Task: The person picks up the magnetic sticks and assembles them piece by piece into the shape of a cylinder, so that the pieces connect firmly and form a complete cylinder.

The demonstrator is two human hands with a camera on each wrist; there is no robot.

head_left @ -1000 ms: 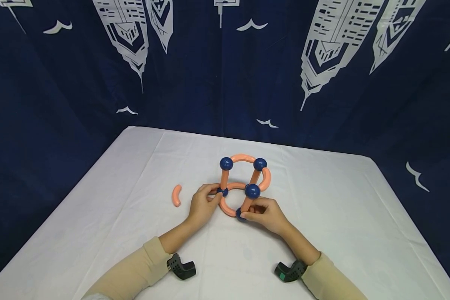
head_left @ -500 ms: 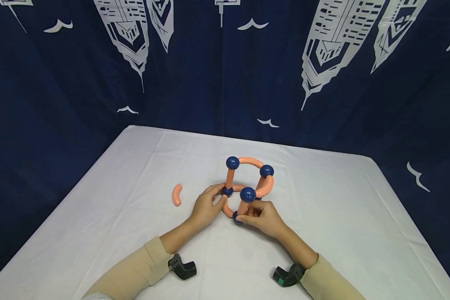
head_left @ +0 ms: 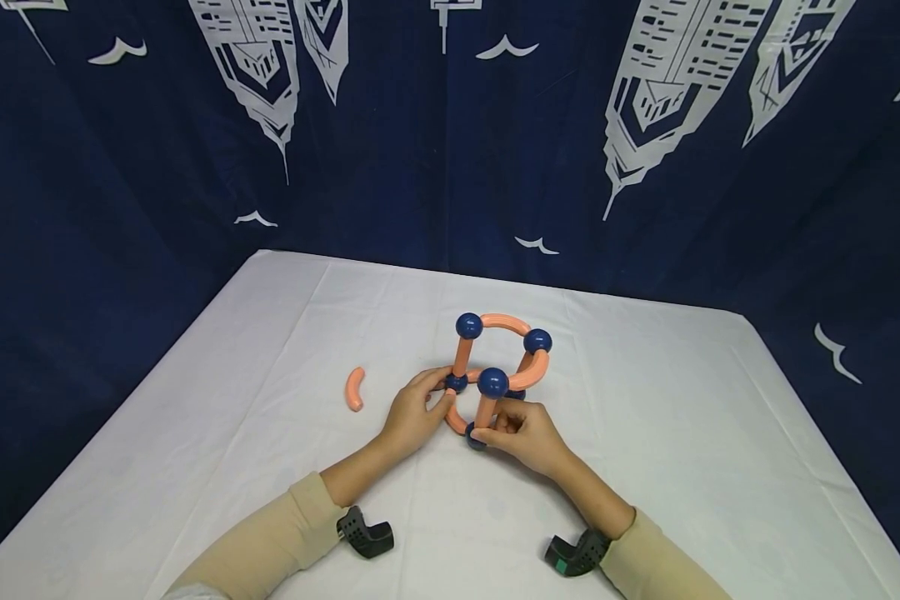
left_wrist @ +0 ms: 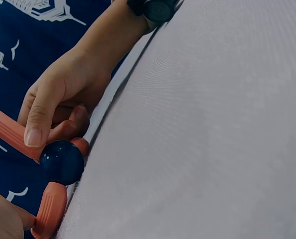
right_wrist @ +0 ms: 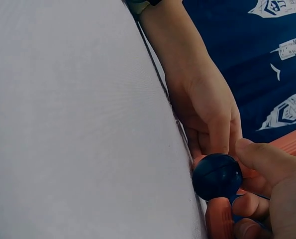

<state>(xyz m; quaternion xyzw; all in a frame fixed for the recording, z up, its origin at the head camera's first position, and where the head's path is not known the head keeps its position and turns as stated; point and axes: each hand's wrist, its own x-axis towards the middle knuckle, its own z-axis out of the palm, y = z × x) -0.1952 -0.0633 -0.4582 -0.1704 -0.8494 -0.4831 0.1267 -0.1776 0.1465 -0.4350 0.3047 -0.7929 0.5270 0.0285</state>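
Note:
A building frame of blue balls and orange rods stands on the table. My left hand [head_left: 412,417] grips it at a lower blue ball [head_left: 456,382] on its left side, thumb by a curved rod [head_left: 454,414]. With thumb and fingers, my right hand [head_left: 532,437] pinches the front upright orange rod [head_left: 485,412] just above the front base ball [head_left: 475,437], which is partly hidden. A blue ball [head_left: 492,383] tops this upright, and a curved rod [head_left: 531,372] meets it from the upper right ball [head_left: 537,341]. The left wrist view shows the front base ball [left_wrist: 62,162] close up.
One loose curved orange rod [head_left: 354,389] lies on the white tablecloth [head_left: 285,358] left of my left hand. Black wrist devices [head_left: 365,533] sit at both cuffs. A dark blue printed curtain [head_left: 420,167] hangs behind the table.
The frame has turned and shifted slightly to the right at the back, with both hands on it. The front upright moved a little left, and the curved rod now reaches its top ball more openly.

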